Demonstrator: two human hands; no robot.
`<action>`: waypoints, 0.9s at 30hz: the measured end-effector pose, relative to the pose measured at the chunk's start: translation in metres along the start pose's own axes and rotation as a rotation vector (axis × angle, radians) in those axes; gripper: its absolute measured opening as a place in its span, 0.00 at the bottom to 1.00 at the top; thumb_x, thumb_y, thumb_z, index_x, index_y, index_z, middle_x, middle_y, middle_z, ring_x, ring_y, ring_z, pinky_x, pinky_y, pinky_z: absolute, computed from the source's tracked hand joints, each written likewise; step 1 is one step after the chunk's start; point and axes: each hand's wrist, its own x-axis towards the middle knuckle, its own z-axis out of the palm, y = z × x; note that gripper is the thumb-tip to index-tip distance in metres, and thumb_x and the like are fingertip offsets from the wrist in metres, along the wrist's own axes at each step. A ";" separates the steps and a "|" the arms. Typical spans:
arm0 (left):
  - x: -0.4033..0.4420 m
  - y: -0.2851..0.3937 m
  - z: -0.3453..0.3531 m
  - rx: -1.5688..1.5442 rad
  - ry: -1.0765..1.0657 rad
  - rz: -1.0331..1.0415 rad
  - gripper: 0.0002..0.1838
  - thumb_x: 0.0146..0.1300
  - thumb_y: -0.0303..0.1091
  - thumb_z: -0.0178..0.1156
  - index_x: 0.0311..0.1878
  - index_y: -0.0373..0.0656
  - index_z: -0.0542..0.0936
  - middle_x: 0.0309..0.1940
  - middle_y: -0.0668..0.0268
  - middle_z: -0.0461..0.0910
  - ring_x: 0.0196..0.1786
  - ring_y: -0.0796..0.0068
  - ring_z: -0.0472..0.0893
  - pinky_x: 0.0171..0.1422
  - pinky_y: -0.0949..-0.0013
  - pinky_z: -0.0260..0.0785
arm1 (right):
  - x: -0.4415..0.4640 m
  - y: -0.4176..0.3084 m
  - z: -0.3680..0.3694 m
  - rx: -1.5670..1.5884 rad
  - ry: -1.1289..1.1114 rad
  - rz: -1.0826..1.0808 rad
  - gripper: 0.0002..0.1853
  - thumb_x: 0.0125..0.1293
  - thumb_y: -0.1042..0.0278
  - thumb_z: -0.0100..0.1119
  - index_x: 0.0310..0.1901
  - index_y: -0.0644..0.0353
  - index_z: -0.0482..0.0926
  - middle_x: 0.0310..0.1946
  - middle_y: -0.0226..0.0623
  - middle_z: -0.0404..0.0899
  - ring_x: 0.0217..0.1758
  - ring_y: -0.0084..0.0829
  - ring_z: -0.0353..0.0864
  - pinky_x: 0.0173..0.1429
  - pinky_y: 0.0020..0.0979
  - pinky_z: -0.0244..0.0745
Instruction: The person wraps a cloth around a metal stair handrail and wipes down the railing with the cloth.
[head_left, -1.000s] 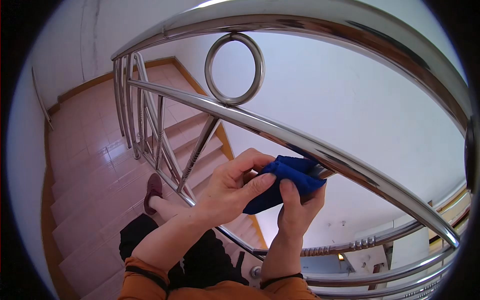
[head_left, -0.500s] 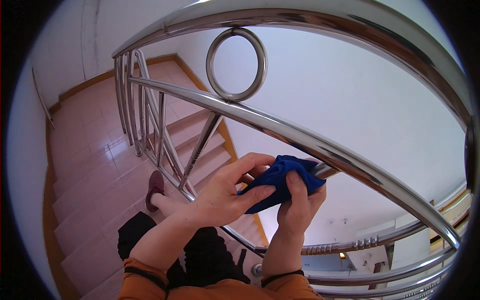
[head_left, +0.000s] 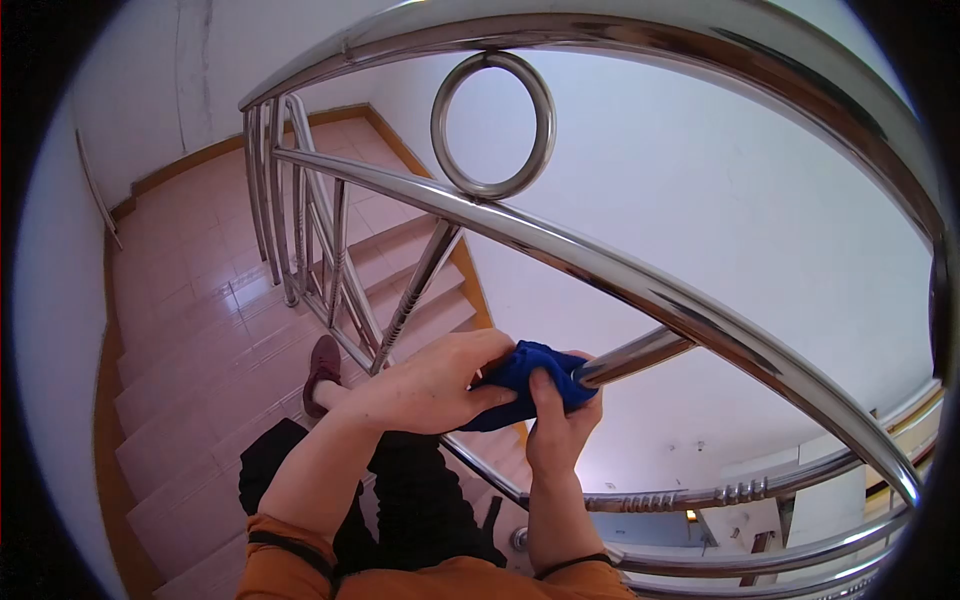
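White wall (head_left: 640,170): the broadest thing, spreading from 12 to 3 o'clock behind the railing (the clock face being laid over the whole view).
Stairs (head_left: 190,440): pink tiled steps from 7 to 10 o'clock, with brown skirting along the sides.
Handrail (head_left: 640,35): thick polished metal, arching from 10 o'clock over 12 and round to 3.
Middle rail (head_left: 560,245): a slimmer tube, sloping from 10 down to 4 o'clock.
Metal post (head_left: 640,357): meets the underside of the middle rail near 3 o'clock and slants in toward the centre, where the cloth covers it.
Ring (head_left: 546,125): at 12 o'clock, touching the handrail above and the middle rail below.
Left grip (head_left: 430,385): at 7 o'clock, pinching the near end of the cloth, thumb in front (the other fingertips are mostly hidden).
Right grip (head_left: 562,425): at 5 o'clock, closed on the same cloth from below, thumb pressed to its front.
Blue cloth (head_left: 522,368): at 5 o'clock, just off centre, folded about the post between both hands; whether it closes fully round is hidden.
Feel: probably light, soft and unbreakable, though likely to slip on smooth metal.
Hold: best pinched at both ends, thumbs in front, fingers behind, keeping the layers snug.
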 end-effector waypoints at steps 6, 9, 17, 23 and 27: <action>0.002 -0.022 0.003 0.168 -0.016 0.061 0.15 0.53 0.22 0.63 0.44 0.34 0.72 0.35 0.53 0.76 0.39 0.56 0.78 0.44 0.62 0.70 | -0.012 0.023 -0.009 -0.043 -0.052 0.106 0.18 0.59 0.76 0.62 0.51 0.64 0.70 0.43 0.33 0.76 0.47 0.23 0.75 0.55 0.24 0.69; 0.001 -0.023 0.002 0.200 -0.015 0.062 0.15 0.51 0.20 0.62 0.43 0.34 0.72 0.34 0.52 0.76 0.39 0.52 0.77 0.44 0.61 0.69 | -0.016 0.043 -0.029 -0.128 -0.218 0.062 0.20 0.59 0.76 0.62 0.53 0.64 0.70 0.46 0.34 0.76 0.50 0.24 0.75 0.58 0.26 0.68; 0.000 -0.019 0.001 0.190 -0.051 0.019 0.15 0.49 0.17 0.61 0.42 0.34 0.74 0.37 0.52 0.75 0.44 0.51 0.76 0.48 0.60 0.68 | -0.030 0.059 -0.054 -0.298 -0.415 0.326 0.20 0.58 0.80 0.62 0.53 0.65 0.71 0.48 0.36 0.77 0.55 0.28 0.75 0.61 0.30 0.67; -0.001 -0.017 -0.003 0.178 -0.021 0.063 0.14 0.48 0.15 0.60 0.40 0.34 0.74 0.34 0.54 0.74 0.41 0.56 0.76 0.45 0.63 0.69 | -0.024 0.044 -0.045 -0.286 -0.392 0.078 0.19 0.61 0.83 0.57 0.55 0.66 0.70 0.49 0.36 0.77 0.53 0.26 0.75 0.59 0.29 0.69; -0.001 -0.021 0.001 0.163 -0.014 0.129 0.15 0.48 0.14 0.60 0.41 0.35 0.73 0.34 0.55 0.73 0.40 0.59 0.76 0.41 0.65 0.69 | -0.017 0.018 -0.041 -0.202 -0.234 0.036 0.18 0.64 0.78 0.56 0.55 0.68 0.71 0.48 0.35 0.77 0.52 0.25 0.75 0.57 0.27 0.69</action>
